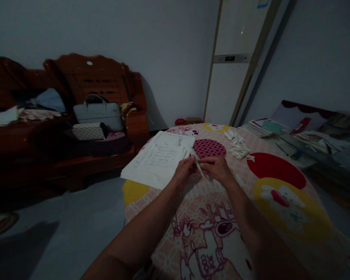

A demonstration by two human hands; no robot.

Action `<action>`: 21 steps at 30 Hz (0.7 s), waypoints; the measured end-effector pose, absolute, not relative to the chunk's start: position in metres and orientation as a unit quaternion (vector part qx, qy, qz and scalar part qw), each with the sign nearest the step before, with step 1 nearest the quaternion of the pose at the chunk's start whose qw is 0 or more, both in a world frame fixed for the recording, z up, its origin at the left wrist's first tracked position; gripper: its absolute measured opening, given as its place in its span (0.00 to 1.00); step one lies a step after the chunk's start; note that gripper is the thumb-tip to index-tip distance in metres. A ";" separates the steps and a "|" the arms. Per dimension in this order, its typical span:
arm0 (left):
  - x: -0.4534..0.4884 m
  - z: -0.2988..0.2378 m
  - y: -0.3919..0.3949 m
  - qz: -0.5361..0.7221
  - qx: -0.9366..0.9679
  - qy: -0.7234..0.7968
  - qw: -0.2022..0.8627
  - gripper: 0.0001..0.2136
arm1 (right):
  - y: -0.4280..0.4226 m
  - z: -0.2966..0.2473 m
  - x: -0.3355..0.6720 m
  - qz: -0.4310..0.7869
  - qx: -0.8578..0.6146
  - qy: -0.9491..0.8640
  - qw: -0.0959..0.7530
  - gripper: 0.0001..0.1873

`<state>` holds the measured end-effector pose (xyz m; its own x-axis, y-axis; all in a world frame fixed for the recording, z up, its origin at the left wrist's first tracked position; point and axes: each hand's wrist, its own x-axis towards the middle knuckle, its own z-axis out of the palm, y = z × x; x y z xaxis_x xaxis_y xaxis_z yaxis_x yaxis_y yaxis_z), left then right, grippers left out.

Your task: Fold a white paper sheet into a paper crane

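Over the middle of the table, a narrow folded strip of white paper [197,161] is pinched between my two hands. My left hand [185,169] grips it from the left, with the fingertips closed. From the right, my right hand [217,168] closes thumb and fingers on the same strip. A stack of printed and handwritten sheets [160,157] lies just left of my hands. Beyond my right hand sits a loose heap of small folded white paper pieces [236,144]. Below my hands are some pale strips on the cloth, partly hidden and hard to make out.
A patterned tablecloth [288,167] covers the round table. At the right, a glass-topped stand [306,149] holds papers and books. A wooden sofa [96,77] with a grey bag [99,114] is at the left. A tall air conditioner [230,85] stands behind the table.
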<state>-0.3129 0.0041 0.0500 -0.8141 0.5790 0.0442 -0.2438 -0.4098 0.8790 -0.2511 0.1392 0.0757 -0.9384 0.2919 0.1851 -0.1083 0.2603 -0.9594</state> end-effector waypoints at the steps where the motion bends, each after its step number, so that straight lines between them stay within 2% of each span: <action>1: -0.313 0.049 0.005 0.821 0.176 0.484 0.247 0.22 | 0.139 0.076 -0.251 0.597 -0.059 -0.782 0.169 0.13; 7: -0.318 0.039 0.006 0.807 0.182 0.508 0.239 0.18 | 0.139 0.076 -0.250 0.607 -0.092 -0.773 0.158 0.13; 13: -0.317 0.040 0.006 0.798 0.181 0.522 0.239 0.17 | 0.145 0.078 -0.250 0.606 -0.129 -0.761 0.195 0.07; 21: -0.315 0.046 0.004 0.796 0.179 0.526 0.240 0.17 | 0.148 0.074 -0.251 0.648 -0.122 -0.739 0.138 0.09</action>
<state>-0.3150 0.0041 0.0461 -0.8206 0.5707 0.0312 -0.1949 -0.3306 0.9234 -0.2514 0.1479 0.0740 -0.9324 0.3585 0.0464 0.0012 0.1316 -0.9913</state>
